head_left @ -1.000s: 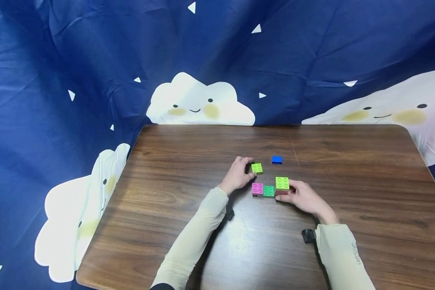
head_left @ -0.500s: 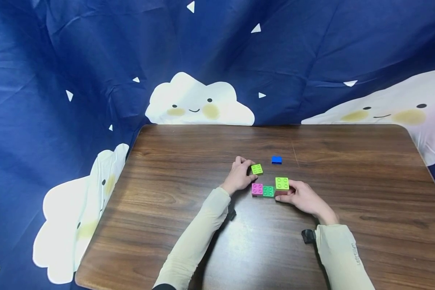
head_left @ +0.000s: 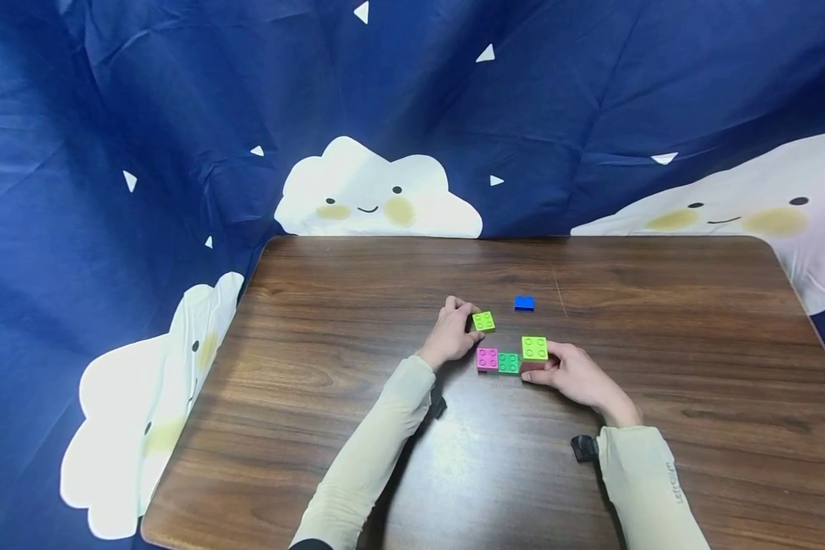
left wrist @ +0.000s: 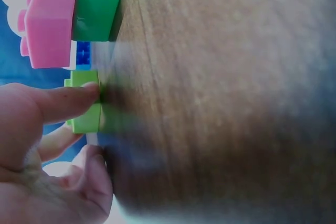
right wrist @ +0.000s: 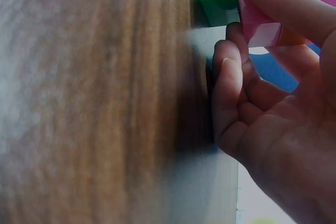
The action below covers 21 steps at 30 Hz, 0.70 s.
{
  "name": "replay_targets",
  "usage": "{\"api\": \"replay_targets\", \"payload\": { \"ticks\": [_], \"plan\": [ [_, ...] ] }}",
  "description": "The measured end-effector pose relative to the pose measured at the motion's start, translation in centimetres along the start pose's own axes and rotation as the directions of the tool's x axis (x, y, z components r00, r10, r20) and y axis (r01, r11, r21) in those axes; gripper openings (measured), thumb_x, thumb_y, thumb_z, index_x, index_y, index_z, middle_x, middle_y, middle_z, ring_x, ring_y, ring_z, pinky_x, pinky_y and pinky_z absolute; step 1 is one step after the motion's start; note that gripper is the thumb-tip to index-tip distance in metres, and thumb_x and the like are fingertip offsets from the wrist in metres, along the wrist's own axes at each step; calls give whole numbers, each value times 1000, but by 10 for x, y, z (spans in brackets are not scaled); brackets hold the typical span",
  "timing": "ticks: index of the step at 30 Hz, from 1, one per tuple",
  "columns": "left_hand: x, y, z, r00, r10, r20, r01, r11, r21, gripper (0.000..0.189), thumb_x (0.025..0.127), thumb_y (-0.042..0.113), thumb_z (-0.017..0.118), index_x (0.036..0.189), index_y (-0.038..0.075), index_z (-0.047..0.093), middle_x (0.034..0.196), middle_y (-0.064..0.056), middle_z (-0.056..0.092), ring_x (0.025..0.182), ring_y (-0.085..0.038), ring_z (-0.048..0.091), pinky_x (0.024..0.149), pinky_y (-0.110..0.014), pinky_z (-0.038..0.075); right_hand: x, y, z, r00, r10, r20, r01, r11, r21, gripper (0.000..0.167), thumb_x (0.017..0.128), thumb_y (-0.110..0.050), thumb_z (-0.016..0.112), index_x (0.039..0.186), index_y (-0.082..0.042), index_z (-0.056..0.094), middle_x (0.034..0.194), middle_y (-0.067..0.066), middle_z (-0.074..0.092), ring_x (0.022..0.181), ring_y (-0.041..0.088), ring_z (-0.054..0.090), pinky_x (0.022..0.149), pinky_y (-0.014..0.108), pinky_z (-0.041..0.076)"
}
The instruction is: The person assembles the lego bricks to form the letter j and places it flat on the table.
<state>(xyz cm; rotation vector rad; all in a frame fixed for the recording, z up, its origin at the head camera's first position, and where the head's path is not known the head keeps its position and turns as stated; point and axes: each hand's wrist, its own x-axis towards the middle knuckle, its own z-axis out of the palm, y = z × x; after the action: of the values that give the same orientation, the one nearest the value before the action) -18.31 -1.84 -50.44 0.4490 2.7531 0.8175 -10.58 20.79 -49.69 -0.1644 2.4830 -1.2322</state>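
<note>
L hand (head_left: pixel 450 332): we find the thumb side and one other finger clamped on the lime brick (head_left: pixel 483 321), one on each side; at least one other finger is curled in, per L wrist view. The lime brick sits on the far side of the pink brick (head_left: pixel 487 359), near but apart. Whether it rests on the table (head_left: pixel 282 344) or just above, we can't tell.

Change obs.: in the last half sec. the lime brick has shifted a little to the L and turned slightly, fingertips going w/ it. We take this to mean the piece is under control, but not yet joined to the build; assembly itself has not advanced.

Next, the pink brick, apparently seated above the level of the green brick (head_left: pixel 509 363) and poss. overhanging its L end. No chg. noted there. Blue brick (head_left: pixel 524 303): loose, well back, no hand on it, also no chg.

At the R end of the green brick, the lime-topped stack (head_left: pixel 534 349); R wrist view shows a pink layer (right wrist: pixel 265 35) w/ an orange layer (right wrist: pixel 291 36) above. R hand (head_left: pixel 580 374): thumb and fingers clamped on the stack's lower part, same pos. as before. We judge its job is steadying.
</note>
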Motion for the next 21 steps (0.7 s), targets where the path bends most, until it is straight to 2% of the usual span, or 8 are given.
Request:
{"api": "replay_targets", "payload": {
  "ticks": [12, 18, 21],
  "plan": [
    [1, -3, -5, 999, 26, -21, -27, 999, -17, 39, 87, 18, 70, 123, 8, 60, 116, -8, 57, 107, -21, 56, 99, -32, 44, -1, 0, 0, 1000, -13, -2, 13, 1000, 2, 41, 84, -28, 74, 115, -5, 64, 83, 4, 61, 72, 17, 49, 63, 26, 40],
    [-1, 1, -11, 999, 32, -25, -32, 999, -31, 37, 89, 19, 68, 123, 10, 59, 112, -4, 59, 99, -16, 55, 92, -29, 46, 0, 1, 1, 1000, -18, -4, 18, 1000, 3, 42, 84, -31, 74, 115, -5, 64, 85, 4, 62, 73, 17, 49, 63, 26, 40],
    [-4, 6, -16, 998, 51, -42, -54, 997, -63, 37, 88, 18, 69, 123, 11, 59, 110, -6, 59, 92, -16, 54, 84, -27, 46, 0, 1, 1, 1000, -15, -4, 15, 1000, 5, 43, 83, -31, 74, 116, -5, 64, 85, 4, 63, 74, 17, 49, 63, 26, 40]
  ]
}}
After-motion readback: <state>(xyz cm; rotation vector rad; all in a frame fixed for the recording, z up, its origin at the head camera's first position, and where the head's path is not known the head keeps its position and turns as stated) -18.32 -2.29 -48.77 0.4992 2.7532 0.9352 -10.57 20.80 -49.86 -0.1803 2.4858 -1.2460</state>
